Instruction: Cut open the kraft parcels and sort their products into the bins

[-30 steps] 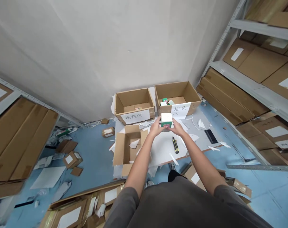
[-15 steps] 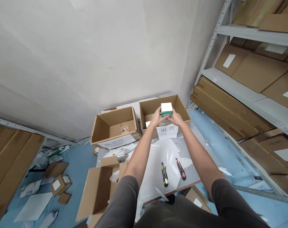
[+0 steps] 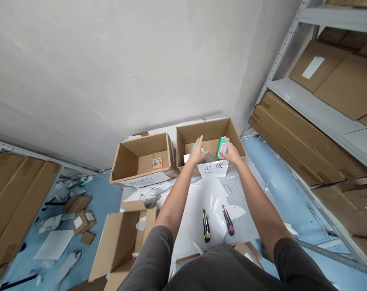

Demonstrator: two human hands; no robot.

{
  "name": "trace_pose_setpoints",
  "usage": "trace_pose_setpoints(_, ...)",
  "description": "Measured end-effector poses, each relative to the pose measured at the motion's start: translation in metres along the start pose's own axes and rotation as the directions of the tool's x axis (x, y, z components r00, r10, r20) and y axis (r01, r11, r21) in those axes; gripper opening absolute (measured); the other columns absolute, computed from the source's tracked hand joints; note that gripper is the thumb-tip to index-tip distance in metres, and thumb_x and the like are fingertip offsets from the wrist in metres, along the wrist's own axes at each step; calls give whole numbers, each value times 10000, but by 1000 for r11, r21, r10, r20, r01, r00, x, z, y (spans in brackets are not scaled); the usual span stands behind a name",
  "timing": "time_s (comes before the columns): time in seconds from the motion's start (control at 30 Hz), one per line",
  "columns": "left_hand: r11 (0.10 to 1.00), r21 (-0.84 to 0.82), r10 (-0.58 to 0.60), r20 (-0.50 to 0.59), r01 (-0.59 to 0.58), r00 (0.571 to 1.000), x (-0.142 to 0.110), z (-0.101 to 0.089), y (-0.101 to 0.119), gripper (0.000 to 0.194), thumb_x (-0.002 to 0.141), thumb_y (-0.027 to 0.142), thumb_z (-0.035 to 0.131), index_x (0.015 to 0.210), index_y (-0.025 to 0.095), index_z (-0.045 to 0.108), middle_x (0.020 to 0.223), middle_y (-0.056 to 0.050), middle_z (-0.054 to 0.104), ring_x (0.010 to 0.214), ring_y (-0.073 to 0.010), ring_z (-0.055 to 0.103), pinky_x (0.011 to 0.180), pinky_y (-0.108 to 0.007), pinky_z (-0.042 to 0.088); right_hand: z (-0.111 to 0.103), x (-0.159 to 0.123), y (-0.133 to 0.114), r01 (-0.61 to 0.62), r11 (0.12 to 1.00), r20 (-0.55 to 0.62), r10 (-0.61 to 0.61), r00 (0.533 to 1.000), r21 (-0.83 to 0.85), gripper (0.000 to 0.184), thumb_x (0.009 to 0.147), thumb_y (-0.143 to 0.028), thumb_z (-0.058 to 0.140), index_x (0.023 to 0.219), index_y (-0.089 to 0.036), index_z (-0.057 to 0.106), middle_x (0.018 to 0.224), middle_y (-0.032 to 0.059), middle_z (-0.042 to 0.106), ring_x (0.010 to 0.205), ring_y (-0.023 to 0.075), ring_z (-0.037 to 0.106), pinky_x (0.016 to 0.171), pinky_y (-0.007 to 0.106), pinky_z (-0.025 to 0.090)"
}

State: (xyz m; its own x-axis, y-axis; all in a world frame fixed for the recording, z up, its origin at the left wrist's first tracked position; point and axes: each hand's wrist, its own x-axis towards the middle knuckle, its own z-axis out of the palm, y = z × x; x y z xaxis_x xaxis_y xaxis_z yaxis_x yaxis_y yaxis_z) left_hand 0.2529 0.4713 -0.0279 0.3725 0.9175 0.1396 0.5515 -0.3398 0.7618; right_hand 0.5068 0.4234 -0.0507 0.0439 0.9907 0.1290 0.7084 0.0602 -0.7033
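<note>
Over the right carton, which has a handwritten paper sign on its front, both my hands are apart. My left hand is open, fingers spread and holding nothing. My right hand is open too, its thumb and fingers beside a small green-and-white box. That box is tilted inside the carton's right end; whether my fingertips still touch it I cannot tell. A white item and a pale green one lie partly hidden behind my left hand.
A second signed carton stands left, holding a small colourful box. Two utility knives, one yellow-black and one red-black, lie on the table. An open carton sits front left. Shelving with boxes rises right.
My hands carried the green-and-white box forward over the right carton, then parted; the box now sits tilted inside it. The view has shifted, bringing the red-black knife into sight.
</note>
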Motion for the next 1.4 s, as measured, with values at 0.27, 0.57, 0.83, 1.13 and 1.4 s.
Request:
trace_pose_setpoints(0.27, 989, 137, 72, -123, -55, 990, -88, -88, -7, 922, 868, 298, 783, 1676, 275, 339, 1735, -121, 340, 1626, -330, 280, 1328, -513, 265, 23, -40, -87, 257, 965, -34, -259, 965, -56, 885, 918, -377, 673, 1703, -227, 293, 1631, 147, 474, 1514, 360, 432, 1248, 578, 385)
trace_pose_setpoints(0.57, 976, 217, 32, -241, 21, 970, -291, -211, -60, 879, 862, 360, 814, 1639, 289, 410, 1754, -99, 291, 1642, -371, 201, 1333, -578, 209, 122, -146, -239, 407, 904, 67, -401, 914, -135, 870, 937, -377, 683, 1703, -253, 289, 1654, 141, 424, 1526, 367, 399, 1252, 578, 385)
trace_pose_setpoints(0.83, 924, 307, -193, -143, 229, 971, -508, -271, -123, 817, 829, 296, 815, 1582, 246, 504, 1706, -119, 383, 1631, -378, 222, 1323, -548, 270, 257, -293, -378, 356, 915, 264, -302, 916, -190, 765, 916, -344, 721, 1620, -217, 449, 1667, 176, 401, 1511, 395, 413, 1224, 581, 407)
trace_pose_setpoints(1.13, 773, 501, -571, 284, 388, 771, -639, -213, -182, 597, 731, 228, 793, 1324, 247, 730, 1756, -110, 314, 1653, -449, 75, 1297, -670, 166, 360, -436, -359, 127, 909, 631, 171, 756, -398, 816, 812, -480, 896, 1505, -174, 593, 1743, 246, 228, 1617, 434, 226, 1242, 537, 357)
trace_pose_setpoints(1.4, 810, 523, -388, 141, 264, 911, -683, -176, -208, 252, 921, 212, 674, 1122, 273, 813, 1543, -76, 598, 1652, -388, 137, 1241, -599, 310, 413, -511, -317, 83, 918, 431, 101, 897, -388, 177, 889, -150, 776, 1059, -165, 725, 1807, 142, 83, 1642, 353, 198, 1206, 496, 443)
